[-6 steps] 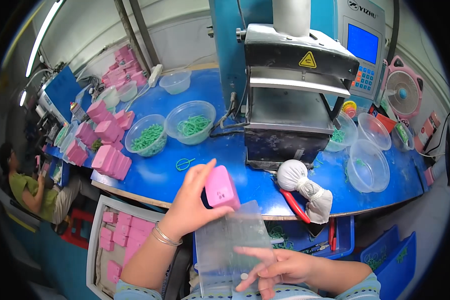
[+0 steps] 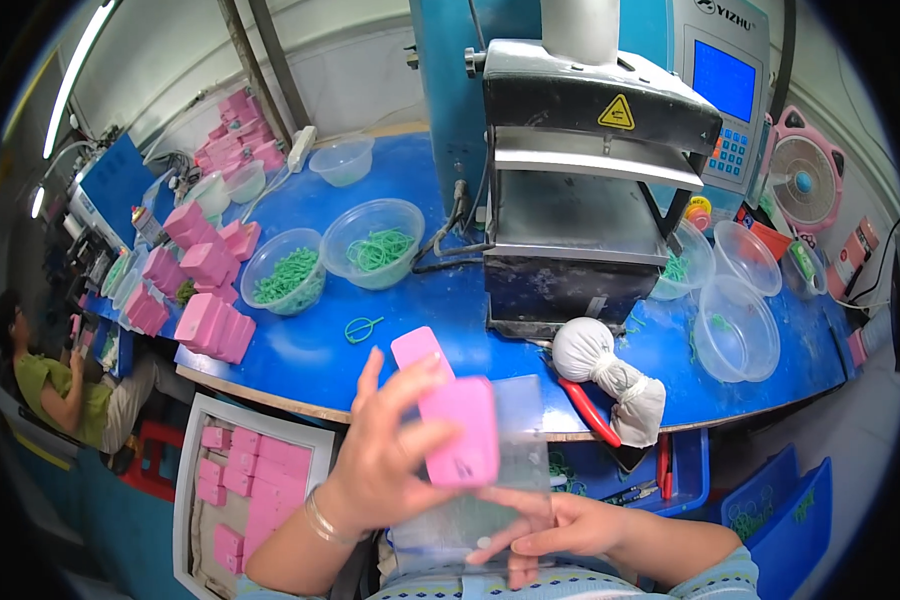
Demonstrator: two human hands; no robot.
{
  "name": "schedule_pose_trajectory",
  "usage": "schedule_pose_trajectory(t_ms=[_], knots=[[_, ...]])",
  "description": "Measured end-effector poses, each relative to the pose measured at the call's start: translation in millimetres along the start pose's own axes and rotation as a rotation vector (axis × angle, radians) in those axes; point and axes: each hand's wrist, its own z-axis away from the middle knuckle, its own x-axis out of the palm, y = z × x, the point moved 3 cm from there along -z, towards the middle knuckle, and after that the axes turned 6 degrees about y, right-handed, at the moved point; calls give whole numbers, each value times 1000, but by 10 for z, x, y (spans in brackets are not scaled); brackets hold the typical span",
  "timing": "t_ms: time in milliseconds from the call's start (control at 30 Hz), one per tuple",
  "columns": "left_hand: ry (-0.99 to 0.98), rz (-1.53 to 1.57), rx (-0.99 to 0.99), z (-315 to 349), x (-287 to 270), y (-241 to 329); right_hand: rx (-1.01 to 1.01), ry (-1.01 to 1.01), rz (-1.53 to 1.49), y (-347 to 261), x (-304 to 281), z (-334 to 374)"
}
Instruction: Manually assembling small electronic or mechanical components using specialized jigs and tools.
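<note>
My left hand (image 2: 395, 455), blurred by motion and wearing bracelets, is closed on a pink block (image 2: 462, 435) above the table's front edge. A second pink piece (image 2: 420, 348) shows behind its fingers, tilted away from the first; whether the two are joined I cannot tell. Below them, a clear plastic bag (image 2: 522, 410) hangs in front of my body. The bag is in my right hand (image 2: 560, 525), whose fingers spread along it and partly show through the film. A small white round spot (image 2: 485, 543) is on the bag.
A press machine (image 2: 585, 200) stands on the blue table (image 2: 320, 375). Tubs of green rings (image 2: 375, 245) and pink blocks (image 2: 210, 325) are at left. A white cloth pouch (image 2: 610, 380) and red-handled pliers (image 2: 590, 412) lie at the front edge. Another person (image 2: 55, 390) sits far left.
The pink block has come down and slightly right, toward the bag's top. A second pink piece now shows behind it. My right hand has barely moved.
</note>
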Motion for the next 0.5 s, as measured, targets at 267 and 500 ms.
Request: schedule_pose_trajectory(t_ms=[267, 500], knots=[[71, -62, 342, 174, -79, 283, -404, 190, 637, 168, -202, -65], [-79, -69, -3, 64, 16, 128, -195, 160, 95, 69, -15, 114]])
